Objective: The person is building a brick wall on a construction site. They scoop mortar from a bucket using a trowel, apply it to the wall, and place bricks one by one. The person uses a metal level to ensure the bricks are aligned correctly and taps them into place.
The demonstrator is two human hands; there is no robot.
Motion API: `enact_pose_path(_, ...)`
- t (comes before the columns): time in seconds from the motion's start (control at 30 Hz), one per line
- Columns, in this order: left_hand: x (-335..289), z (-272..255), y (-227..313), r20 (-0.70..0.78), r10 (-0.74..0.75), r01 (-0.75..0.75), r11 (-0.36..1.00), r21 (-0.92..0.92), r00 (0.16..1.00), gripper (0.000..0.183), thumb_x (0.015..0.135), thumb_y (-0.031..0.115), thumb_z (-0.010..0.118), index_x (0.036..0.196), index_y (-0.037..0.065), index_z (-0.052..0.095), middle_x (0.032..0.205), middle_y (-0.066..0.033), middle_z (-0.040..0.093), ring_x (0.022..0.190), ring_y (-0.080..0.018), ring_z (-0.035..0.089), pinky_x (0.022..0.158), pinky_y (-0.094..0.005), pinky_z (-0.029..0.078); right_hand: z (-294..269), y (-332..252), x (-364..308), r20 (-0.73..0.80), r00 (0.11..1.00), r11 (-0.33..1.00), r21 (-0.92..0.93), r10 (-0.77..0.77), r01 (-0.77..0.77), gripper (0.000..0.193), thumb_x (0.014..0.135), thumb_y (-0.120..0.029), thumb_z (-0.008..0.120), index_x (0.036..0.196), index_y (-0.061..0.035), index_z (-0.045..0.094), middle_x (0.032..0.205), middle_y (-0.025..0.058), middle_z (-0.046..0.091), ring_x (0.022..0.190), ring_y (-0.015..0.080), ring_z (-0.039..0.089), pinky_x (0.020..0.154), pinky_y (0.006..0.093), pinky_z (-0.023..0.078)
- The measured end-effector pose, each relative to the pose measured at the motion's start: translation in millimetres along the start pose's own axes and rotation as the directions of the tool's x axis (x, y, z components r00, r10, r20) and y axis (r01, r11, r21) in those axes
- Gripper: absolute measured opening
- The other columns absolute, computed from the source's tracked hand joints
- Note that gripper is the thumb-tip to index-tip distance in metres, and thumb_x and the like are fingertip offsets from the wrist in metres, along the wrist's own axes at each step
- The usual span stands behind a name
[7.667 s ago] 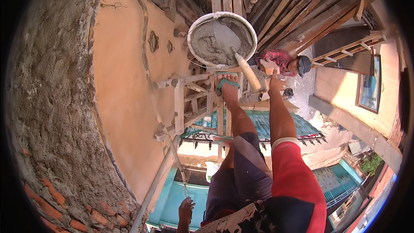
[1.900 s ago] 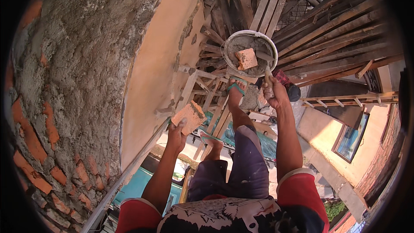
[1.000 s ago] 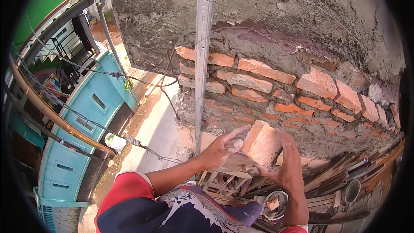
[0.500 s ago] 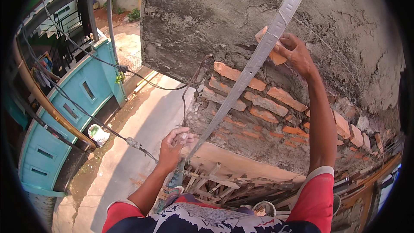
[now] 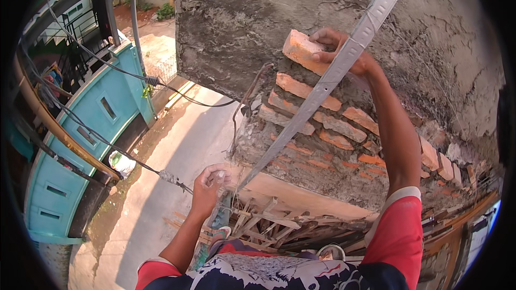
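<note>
While right hand [image 5: 344,51] grips brick [image 5: 302,49] just beyond far course [image 5: 307,91], left hand [image 5: 209,182] half-curled near, contents unclear; likely laying, next needs level seating.

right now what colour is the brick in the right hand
The brick is orange with paler patches; the head view shows it best.

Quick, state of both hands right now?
Left hand: partly curled, no brick in it; can't tell if it pinches anything small.
Right hand: closed on an orange brick.
</note>
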State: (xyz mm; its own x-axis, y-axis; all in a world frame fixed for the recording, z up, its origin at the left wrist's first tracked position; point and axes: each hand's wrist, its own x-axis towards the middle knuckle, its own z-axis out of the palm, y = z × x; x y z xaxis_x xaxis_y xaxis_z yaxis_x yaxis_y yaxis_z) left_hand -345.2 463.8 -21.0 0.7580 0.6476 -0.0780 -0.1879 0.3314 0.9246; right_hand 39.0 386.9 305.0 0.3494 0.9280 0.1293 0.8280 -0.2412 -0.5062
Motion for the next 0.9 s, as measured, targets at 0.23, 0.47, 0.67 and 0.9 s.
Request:
enact_pose_path(0.23, 84, 24, 66, 0.143, 0.28, -0.301, 0.94, 0.16, 0.949, 0.029, 0.103, 0.012, 0.063, 0.129, -0.001, 0.061, 0.118, -0.0142, 0.069, 0.109, -0.0212, 0.068, 0.099, -0.037, 0.056, 7, -6, -8, -0.006, 1.0, 0.996, 0.089, -0.012, 0.012, 0.054, 0.085, -0.045, 0.085, 0.121, -0.0122, 0.061, 0.133, 0.0102, 0.065, 0.134, 0.0292, 0.054, 0.112, 0.0476, 0.042)
enact_pose_path(0.47, 152, 78, 149, 0.272, 0.534, -0.599, 0.72, 0.35, 0.8, 0.042, 0.104, 0.024, 0.065, 0.139, 0.002, 0.06, 0.133, -0.0135, 0.066, 0.129, -0.0221, 0.059, 0.112, -0.0373, 0.043, 4, -5, 1, 0.049, 0.999, 0.998, 0.069, 0.002, -0.005, 0.06, 0.084, -0.042, 0.086, 0.128, -0.0097, 0.062, 0.136, 0.0149, 0.065, 0.129, 0.0299, 0.058, 0.113, 0.0508, 0.042)
enact_pose_path(0.67, 178, 116, 167, 0.385, 0.574, -0.689, 0.558, 0.462, 0.723, 0.046, 0.104, 0.028, 0.064, 0.147, 0.011, 0.058, 0.146, -0.016, 0.061, 0.139, -0.0268, 0.054, 0.116, -0.0404, 0.038, 4, 3, -2, 0.014, 1.0, 1.0, 0.014, -0.019, 0.018, 0.06, 0.083, -0.046, 0.086, 0.126, -0.0107, 0.064, 0.136, 0.0147, 0.066, 0.132, 0.0316, 0.057, 0.115, 0.0543, 0.041)
enact_pose_path(0.9, 182, 127, 160, 0.394, 0.573, -0.695, 0.584, 0.418, 0.719, 0.047, 0.104, 0.026, 0.064, 0.147, 0.01, 0.058, 0.147, -0.0174, 0.06, 0.139, -0.0266, 0.053, 0.116, -0.0401, 0.039, 5, 9, 0, 0.022, 0.999, 0.997, -0.066, -0.045, 0.047, 0.068, 0.085, -0.058, 0.079, 0.13, -0.0098, 0.06, 0.136, 0.0153, 0.062, 0.133, 0.0336, 0.055, 0.116, 0.0514, 0.043)
